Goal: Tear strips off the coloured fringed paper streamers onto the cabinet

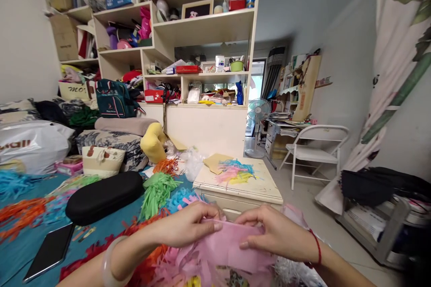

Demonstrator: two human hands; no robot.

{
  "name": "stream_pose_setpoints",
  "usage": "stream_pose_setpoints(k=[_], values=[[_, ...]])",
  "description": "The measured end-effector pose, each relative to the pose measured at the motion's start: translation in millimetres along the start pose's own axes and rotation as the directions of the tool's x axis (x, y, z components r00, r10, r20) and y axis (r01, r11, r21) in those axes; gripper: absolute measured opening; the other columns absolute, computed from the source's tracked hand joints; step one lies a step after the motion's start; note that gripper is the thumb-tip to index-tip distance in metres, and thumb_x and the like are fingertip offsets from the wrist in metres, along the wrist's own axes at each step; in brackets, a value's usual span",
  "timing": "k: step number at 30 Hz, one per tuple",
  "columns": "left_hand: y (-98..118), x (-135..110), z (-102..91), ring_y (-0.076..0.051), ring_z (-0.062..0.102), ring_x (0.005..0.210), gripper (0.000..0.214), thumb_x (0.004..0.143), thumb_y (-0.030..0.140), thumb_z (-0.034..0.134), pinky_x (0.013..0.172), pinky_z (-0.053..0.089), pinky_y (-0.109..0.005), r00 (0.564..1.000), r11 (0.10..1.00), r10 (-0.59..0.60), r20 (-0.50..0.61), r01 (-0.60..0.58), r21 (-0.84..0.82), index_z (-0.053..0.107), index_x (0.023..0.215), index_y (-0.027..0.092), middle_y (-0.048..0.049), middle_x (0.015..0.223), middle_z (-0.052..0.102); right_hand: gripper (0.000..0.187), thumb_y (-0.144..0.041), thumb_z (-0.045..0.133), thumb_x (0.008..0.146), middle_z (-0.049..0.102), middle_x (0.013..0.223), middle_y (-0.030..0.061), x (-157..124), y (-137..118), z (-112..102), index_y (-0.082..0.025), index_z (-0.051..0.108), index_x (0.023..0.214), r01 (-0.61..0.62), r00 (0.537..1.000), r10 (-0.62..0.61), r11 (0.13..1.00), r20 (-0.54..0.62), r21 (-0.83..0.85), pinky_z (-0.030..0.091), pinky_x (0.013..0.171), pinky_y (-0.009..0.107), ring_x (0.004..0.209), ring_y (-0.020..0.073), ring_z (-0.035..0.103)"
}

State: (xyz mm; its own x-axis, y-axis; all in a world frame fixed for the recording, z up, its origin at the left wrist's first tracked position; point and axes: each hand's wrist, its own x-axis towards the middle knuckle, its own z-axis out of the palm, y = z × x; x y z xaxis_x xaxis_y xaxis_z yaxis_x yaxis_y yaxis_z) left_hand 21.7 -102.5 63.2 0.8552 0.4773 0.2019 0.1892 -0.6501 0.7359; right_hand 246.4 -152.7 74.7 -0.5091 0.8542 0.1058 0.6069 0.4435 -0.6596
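Observation:
A pink tissue paper sheet (232, 244) with fringed strips hangs between my hands, low in the middle of the view. My left hand (197, 222) pinches its upper left edge between thumb and fingers. On the right, my right hand (266, 228) grips the other side, thumb in front and fingers behind. Orange and dark red fringed paper (134, 242) lies beneath my left forearm. Just beyond my left hand are blue fringe (180, 198) and a green tissue tassel (158, 193). Silver tinsel (292, 271) shows below my right wrist.
A black case (106, 197) and a phone (50, 251) lie on the teal cloth at left. Ahead stands a cream cabinet (266, 188) with coloured paper strips on top. Behind are crowded shelves (202, 31), a white folding chair (316, 154) and a fan (258, 112).

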Motion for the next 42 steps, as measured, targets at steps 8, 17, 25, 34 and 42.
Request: stream_pose_setpoints(k=[8,17,25,34,42], values=[[4.1,-0.1,11.1,-0.008,0.031,0.052,0.026,0.089,0.019,0.051,0.053,0.028,-0.021,1.000,0.992,0.026,0.003,-0.026,0.124,0.051,0.063,0.017,0.0077,0.056,0.037,0.022,-0.024,0.058,0.082,0.069,0.064,0.0015,18.9,-3.5,13.5,-0.014,0.076,0.076,0.085,0.996,-0.085,0.975,0.012,-0.207,0.036,0.052,0.019,0.057,0.0118,0.055],[-3.9,-12.0,4.5,-0.009,0.024,0.048,0.041,0.090,0.024,0.048,0.048,0.022,-0.024,0.997,0.977,-0.081,0.005,0.078,0.197,0.031,0.054,0.019,0.0076,0.052,0.025,0.017,-0.026,0.061,0.085,0.073,0.074,0.0030,-10.5,3.4,-3.1,-0.018,0.075,0.078,0.039,0.991,-0.074,0.957,-0.112,-0.287,0.043,0.071,0.025,0.073,0.0177,0.063],[-4.8,-17.8,6.7,-0.008,0.032,0.051,0.032,0.088,0.024,0.055,0.051,0.027,-0.022,0.995,0.971,-0.082,-0.049,0.091,0.223,0.051,0.057,0.015,0.0066,0.054,0.037,0.015,-0.018,0.062,0.081,0.071,0.067,0.0021,-1.6,14.9,14.7,-0.012,0.075,0.078,-0.003,0.999,0.000,0.999,-0.055,-0.052,0.039,0.054,0.020,0.062,0.0149,0.061],[-30.2,-14.2,15.0,-0.027,0.052,0.113,0.076,0.068,0.041,0.078,0.097,0.038,-0.036,0.969,0.999,-0.045,-0.243,0.040,-0.027,0.047,0.135,0.022,-0.0108,0.129,0.057,0.024,-0.013,0.056,0.083,0.076,0.087,0.0019,4.0,-9.1,-16.5,-0.020,0.075,0.096,0.050,0.993,-0.074,0.970,-0.093,-0.237,0.044,0.068,0.021,0.075,0.0152,0.067],[-31.4,8.3,30.8,-0.014,0.053,0.067,0.026,0.074,0.037,0.072,0.061,0.041,-0.022,0.971,0.910,-0.052,-0.234,-0.050,-0.411,0.074,0.076,0.011,-0.0027,0.073,0.064,0.020,-0.016,0.058,0.083,0.076,0.083,0.0020,-4.9,-5.4,-15.4,-0.019,0.076,0.092,0.038,0.986,-0.061,0.988,-0.155,-0.147,0.047,0.067,0.021,0.075,0.0161,0.067]])
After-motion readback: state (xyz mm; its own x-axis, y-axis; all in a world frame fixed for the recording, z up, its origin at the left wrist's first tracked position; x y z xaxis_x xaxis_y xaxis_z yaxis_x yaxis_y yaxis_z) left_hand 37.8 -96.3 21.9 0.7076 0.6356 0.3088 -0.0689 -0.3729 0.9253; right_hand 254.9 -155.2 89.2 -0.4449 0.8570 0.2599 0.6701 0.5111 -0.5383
